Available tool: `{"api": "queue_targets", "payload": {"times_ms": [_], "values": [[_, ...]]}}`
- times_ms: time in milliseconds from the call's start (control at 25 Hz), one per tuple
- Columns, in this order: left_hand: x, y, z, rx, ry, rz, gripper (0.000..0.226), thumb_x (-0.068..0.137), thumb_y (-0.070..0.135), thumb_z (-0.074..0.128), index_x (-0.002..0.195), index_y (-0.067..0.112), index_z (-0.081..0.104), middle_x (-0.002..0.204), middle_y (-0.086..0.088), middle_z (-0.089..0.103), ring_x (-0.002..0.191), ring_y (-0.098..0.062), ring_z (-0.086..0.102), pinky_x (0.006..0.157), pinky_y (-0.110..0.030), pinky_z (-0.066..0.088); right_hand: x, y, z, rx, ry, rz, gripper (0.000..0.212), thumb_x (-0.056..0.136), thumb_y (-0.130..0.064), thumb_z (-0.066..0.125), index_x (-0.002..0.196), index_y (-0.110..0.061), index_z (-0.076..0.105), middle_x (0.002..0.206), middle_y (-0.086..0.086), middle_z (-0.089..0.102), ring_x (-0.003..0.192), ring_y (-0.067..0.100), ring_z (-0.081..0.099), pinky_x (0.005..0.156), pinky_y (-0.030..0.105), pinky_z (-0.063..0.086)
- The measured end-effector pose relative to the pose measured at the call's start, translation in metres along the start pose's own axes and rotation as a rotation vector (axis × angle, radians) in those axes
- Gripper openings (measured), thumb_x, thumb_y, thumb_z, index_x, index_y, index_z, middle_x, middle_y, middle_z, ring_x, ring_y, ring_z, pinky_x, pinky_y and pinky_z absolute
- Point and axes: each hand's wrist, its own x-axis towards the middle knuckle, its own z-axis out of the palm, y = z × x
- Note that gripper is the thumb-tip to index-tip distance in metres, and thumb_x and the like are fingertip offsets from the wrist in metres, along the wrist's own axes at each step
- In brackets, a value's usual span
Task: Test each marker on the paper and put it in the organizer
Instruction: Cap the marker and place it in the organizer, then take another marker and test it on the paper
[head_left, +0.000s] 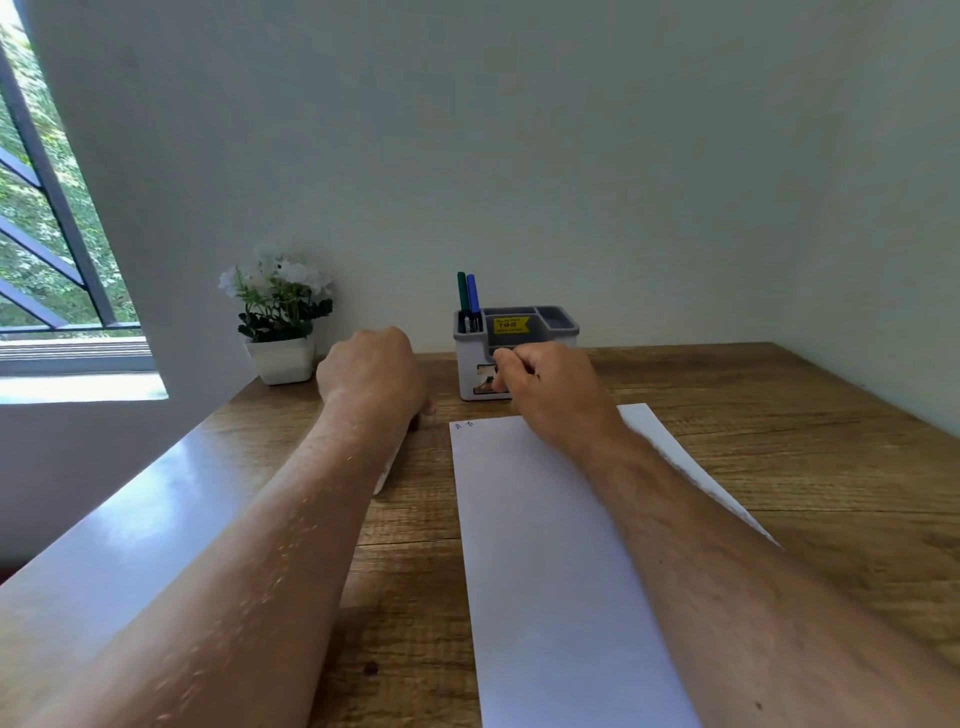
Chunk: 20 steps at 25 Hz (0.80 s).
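A grey and white organizer stands at the back of the desk. A green marker and a blue marker stand upright in its left compartment. The white paper lies in front of it, with two small marks at its top left corner. My right hand hovers over the paper's far edge, just before the organizer, fingers curled with nothing visible in them. My left hand is curled, knuckles up, left of the paper. A white object peeks out under its wrist; what the fingers hold is hidden.
A small white pot with white flowers stands at the back left of the wooden desk. The wall runs right behind the organizer. A window with bars is at the far left.
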Motion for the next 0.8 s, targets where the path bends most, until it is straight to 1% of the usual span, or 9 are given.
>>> {"api": "queue_targets", "payload": {"times_ms": [120,200,280,360,520,600,680,760,800], "values": [[-0.002,-0.001,0.001,0.009,-0.049,-0.006,0.040,0.069,0.038,0.086,0.095,0.018,0.062,0.066,-0.003,0.041,0.075,-0.026,0.051,0.060,-0.036,0.045,0.001,0.002,0.001,-0.024,-0.015,0.009,0.036,0.100,-0.037,0.046,0.084,-0.017,0.072,0.077,-0.012,0.063,0.060,-0.006,0.052,0.050,0.004,0.031],[-0.002,0.000,0.003,0.016,-0.076,-0.008,0.045,0.068,0.040,0.086,0.100,0.017,0.064,0.066,-0.004,0.042,0.075,-0.027,0.051,0.060,-0.036,0.046,0.002,0.004,0.001,-0.046,-0.034,0.022,0.036,0.099,-0.034,0.048,0.081,-0.015,0.072,0.077,-0.009,0.065,0.060,-0.004,0.053,0.048,0.005,0.032],[-0.001,0.001,0.005,0.026,-0.080,-0.011,0.047,0.068,0.041,0.086,0.102,0.016,0.065,0.066,-0.004,0.043,0.074,-0.027,0.052,0.059,-0.035,0.045,0.003,0.004,0.000,-0.068,-0.052,0.033,0.036,0.097,-0.032,0.048,0.077,-0.014,0.072,0.074,-0.008,0.066,0.058,-0.003,0.055,0.043,0.002,0.032],[0.000,0.002,0.006,0.038,-0.086,-0.010,0.050,0.067,0.044,0.087,0.102,0.017,0.065,0.067,-0.004,0.044,0.073,-0.026,0.052,0.055,-0.034,0.043,0.003,0.004,0.000,-0.078,-0.056,0.034,0.036,0.097,-0.031,0.048,0.075,-0.014,0.071,0.071,-0.007,0.066,0.057,-0.002,0.056,0.043,0.003,0.032],[0.000,0.004,0.011,0.048,-0.102,0.007,0.046,0.072,0.043,0.082,0.105,0.018,0.063,0.069,-0.003,0.044,0.074,-0.025,0.053,0.053,-0.034,0.040,0.002,0.002,0.003,-0.081,-0.047,0.005,0.039,0.095,-0.031,0.048,0.070,-0.013,0.071,0.067,0.001,0.069,0.058,0.008,0.063,0.048,0.017,0.044],[-0.001,0.006,0.011,0.031,-0.082,0.007,0.038,0.075,0.041,0.079,0.100,0.018,0.061,0.070,-0.003,0.047,0.072,-0.024,0.054,0.051,-0.032,0.040,0.002,0.002,0.003,-0.082,-0.050,-0.009,0.039,0.096,-0.031,0.048,0.070,-0.012,0.071,0.068,0.003,0.070,0.059,0.011,0.064,0.052,0.020,0.049],[-0.001,0.007,0.006,-0.017,-0.011,-0.014,0.034,0.075,0.042,0.077,0.089,0.017,0.058,0.069,-0.003,0.049,0.065,-0.023,0.052,0.050,-0.031,0.039,0.002,0.001,0.003,-0.064,-0.056,-0.014,0.040,0.096,-0.031,0.047,0.071,-0.012,0.071,0.070,0.004,0.071,0.061,0.013,0.065,0.057,0.026,0.055],[-0.002,0.007,-0.003,-0.139,0.082,-0.043,0.037,0.073,0.046,0.076,0.078,0.014,0.059,0.069,-0.005,0.055,0.062,-0.023,0.053,0.051,-0.029,0.040,0.002,0.000,0.004,-0.020,-0.044,-0.011,0.040,0.097,-0.033,0.047,0.073,-0.012,0.071,0.073,0.003,0.071,0.063,0.013,0.066,0.061,0.034,0.059],[-0.003,0.008,-0.007,-0.230,0.116,-0.052,0.037,0.071,0.049,0.075,0.074,0.014,0.061,0.070,-0.005,0.060,0.062,-0.023,0.056,0.052,-0.029,0.042,0.002,-0.001,0.004,0.007,-0.028,-0.010,0.039,0.097,-0.035,0.048,0.074,-0.013,0.071,0.075,0.002,0.072,0.065,0.012,0.067,0.062,0.035,0.060]]}}
